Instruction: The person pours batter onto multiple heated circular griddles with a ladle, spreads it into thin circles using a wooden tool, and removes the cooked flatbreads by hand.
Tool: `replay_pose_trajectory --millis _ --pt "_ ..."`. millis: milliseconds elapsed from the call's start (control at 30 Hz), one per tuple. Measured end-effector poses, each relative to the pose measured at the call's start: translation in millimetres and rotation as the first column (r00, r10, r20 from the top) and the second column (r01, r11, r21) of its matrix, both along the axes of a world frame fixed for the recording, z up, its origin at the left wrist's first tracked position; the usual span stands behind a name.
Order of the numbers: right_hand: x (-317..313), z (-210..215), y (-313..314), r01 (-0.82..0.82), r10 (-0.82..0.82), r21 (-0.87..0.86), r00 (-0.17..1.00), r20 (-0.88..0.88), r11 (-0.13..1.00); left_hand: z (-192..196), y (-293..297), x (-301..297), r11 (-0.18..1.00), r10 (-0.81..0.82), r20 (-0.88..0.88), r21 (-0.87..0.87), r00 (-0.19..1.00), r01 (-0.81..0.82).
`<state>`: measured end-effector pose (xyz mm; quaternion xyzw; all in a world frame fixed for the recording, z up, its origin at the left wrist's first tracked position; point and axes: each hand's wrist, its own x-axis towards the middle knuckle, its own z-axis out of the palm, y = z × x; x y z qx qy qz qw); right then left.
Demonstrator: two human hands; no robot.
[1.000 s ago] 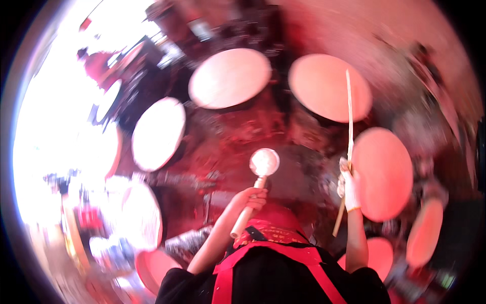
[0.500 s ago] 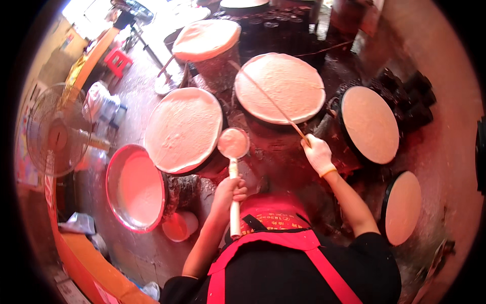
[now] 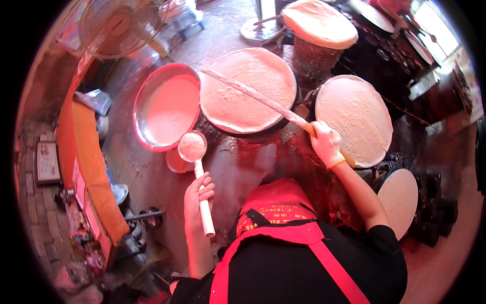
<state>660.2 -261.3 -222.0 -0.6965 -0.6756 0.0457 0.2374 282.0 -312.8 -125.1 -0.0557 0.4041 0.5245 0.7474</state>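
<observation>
Your left hand (image 3: 198, 195) is clenched around the white handle of a ladle (image 3: 192, 147), whose bowl, full of pale batter, hangs at the lower rim of the wide metal basin (image 3: 144, 99) left of centre in the frame. The basin itself holds a broad pool of the same batter, so there looks to be plenty left to spread.

Your gloved right hand (image 3: 325, 144) is closed on the end of a long flat stick (image 3: 253, 93), which slants up and left across the round griddle (image 3: 248, 88) at upper centre. That griddle is already covered edge to edge with a thin pale sheet, and the stick lies over it.

To the right of it, a 2nd griddle (image 3: 354, 119) also carries a full sheet, just beyond your right wrist. A 3rd round sheet (image 3: 319, 23) sits on a raised drum at the top of the frame, and a smaller pale disc (image 3: 400, 200) shows low at the right, beside your elbow.

By this look, 2 griddles within reach are coated and cooking, none of the sheets is lifted yet, and the loaded ladle is not yet poured. A fan (image 3: 114, 23) stands at the upper left, and an orange bench (image 3: 83, 152) curves down the left side. Your red apron (image 3: 283, 223) fills the bottom centre.
</observation>
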Motion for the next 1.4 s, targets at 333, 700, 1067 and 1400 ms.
replay_pose_trajectory --millis 333,700,1067,1400 --pt "6 -14 248 0.133 -0.134 0.033 0.990 0.038 0.991 3 -41 -48 0.945 0.323 0.103 -0.078 0.941 -0.316" --pt "-7 -20 326 -0.065 -0.045 -0.268 0.922 -0.386 0.961 -13 62 -125 0.968 0.242 0.003 -0.067 0.970 -0.241" --pt "179 198 358 0.024 -0.022 0.103 1.000 -0.022 0.994 -18 170 -111 0.998 0.070 0.233 -0.020 0.970 -0.067" --pt "182 208 370 -0.327 -0.074 0.551 0.808 0.584 0.768 2 183 -37 0.983 0.185 0.318 -0.047 0.930 -0.179"
